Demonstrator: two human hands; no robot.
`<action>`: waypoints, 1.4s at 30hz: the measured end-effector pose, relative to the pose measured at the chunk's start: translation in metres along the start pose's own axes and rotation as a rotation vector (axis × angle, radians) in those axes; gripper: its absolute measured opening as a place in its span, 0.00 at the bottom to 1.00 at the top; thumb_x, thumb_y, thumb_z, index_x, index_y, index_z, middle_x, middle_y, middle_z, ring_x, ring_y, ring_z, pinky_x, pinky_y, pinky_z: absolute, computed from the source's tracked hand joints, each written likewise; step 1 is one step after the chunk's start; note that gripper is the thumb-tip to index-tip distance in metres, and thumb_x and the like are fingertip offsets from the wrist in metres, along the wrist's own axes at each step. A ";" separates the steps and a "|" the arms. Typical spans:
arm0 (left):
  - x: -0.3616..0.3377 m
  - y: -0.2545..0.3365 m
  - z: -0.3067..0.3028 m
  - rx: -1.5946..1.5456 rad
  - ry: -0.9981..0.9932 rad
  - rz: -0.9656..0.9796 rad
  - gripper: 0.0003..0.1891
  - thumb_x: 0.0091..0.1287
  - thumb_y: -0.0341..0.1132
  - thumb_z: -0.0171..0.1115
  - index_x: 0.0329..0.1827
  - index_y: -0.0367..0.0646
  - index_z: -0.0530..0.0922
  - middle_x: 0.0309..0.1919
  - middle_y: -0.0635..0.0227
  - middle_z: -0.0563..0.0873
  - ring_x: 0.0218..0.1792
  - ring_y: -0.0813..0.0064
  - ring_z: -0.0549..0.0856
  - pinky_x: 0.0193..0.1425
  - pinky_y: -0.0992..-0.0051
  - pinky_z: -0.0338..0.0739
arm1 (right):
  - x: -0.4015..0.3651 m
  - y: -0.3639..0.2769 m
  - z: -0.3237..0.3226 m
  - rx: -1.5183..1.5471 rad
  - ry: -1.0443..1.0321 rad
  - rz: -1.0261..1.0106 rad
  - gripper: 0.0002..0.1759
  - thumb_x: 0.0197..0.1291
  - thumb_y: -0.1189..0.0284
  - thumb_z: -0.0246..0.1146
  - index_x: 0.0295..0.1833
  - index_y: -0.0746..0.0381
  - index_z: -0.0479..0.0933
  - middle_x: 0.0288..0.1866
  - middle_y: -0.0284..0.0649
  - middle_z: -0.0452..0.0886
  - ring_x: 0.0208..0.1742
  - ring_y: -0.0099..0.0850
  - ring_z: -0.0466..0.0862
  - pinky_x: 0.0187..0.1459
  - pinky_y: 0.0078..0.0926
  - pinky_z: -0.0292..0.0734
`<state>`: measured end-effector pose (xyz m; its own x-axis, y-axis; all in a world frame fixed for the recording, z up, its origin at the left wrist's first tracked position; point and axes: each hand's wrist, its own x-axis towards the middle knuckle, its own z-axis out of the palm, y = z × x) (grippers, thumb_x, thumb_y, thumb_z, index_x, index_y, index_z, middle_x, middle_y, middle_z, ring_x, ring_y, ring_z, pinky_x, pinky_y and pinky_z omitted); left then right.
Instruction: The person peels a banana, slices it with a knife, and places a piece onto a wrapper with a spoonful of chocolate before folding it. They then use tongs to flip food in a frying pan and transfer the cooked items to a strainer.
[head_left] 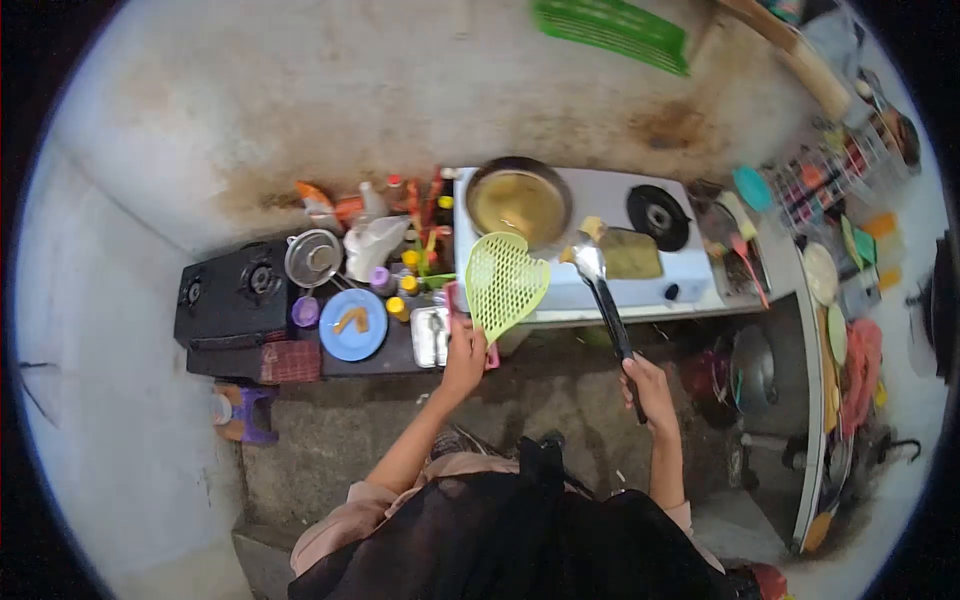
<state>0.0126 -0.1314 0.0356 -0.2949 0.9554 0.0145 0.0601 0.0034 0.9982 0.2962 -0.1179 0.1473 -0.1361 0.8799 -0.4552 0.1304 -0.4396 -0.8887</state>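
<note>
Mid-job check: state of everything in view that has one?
Left hand: closed on green mesh tool
Green mesh tool: held by its narrow end
Right hand: closed on tongs
Tongs: food at the tips
Frying pan: uncovered, holding yellowish liquid
Far-right burner: bare
Blue plate: brown pieces on it
Flame: not visible

You are finding no readable text, brand, number or sign anywhere — at your eleven o'clock, the small bottles [397, 308] are showing only blurred patches of colour, too small for you to be reading.
</note>
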 end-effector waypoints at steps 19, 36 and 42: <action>0.016 0.030 0.208 0.099 -0.178 -0.036 0.08 0.71 0.35 0.43 0.43 0.41 0.58 0.18 0.69 0.73 0.13 0.82 0.69 0.15 0.80 0.63 | 0.035 -0.096 -0.189 -1.184 0.000 -0.430 0.27 0.48 0.50 0.63 0.42 0.63 0.79 0.29 0.52 0.80 0.35 0.48 0.80 0.40 0.39 0.74; 0.057 0.024 0.092 -0.008 0.276 -0.172 0.07 0.70 0.35 0.44 0.42 0.42 0.61 0.19 0.71 0.73 0.15 0.84 0.69 0.17 0.82 0.63 | 0.235 -0.174 -0.103 -1.351 -0.093 -0.707 0.32 0.44 0.46 0.63 0.41 0.66 0.79 0.33 0.53 0.81 0.38 0.49 0.81 0.41 0.42 0.75; 0.037 0.033 0.041 0.044 0.500 -0.256 0.06 0.71 0.34 0.44 0.41 0.42 0.62 0.18 0.72 0.72 0.15 0.86 0.68 0.17 0.83 0.63 | 0.303 -0.156 -0.026 -1.505 -0.356 -0.612 0.30 0.43 0.47 0.64 0.35 0.67 0.80 0.32 0.53 0.81 0.36 0.48 0.81 0.41 0.41 0.76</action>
<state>0.0430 -0.0843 0.0663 -0.7208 0.6662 -0.1914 -0.0363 0.2395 0.9702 0.2598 0.2224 0.1495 -0.6956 0.6699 -0.2595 0.7164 0.6739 -0.1807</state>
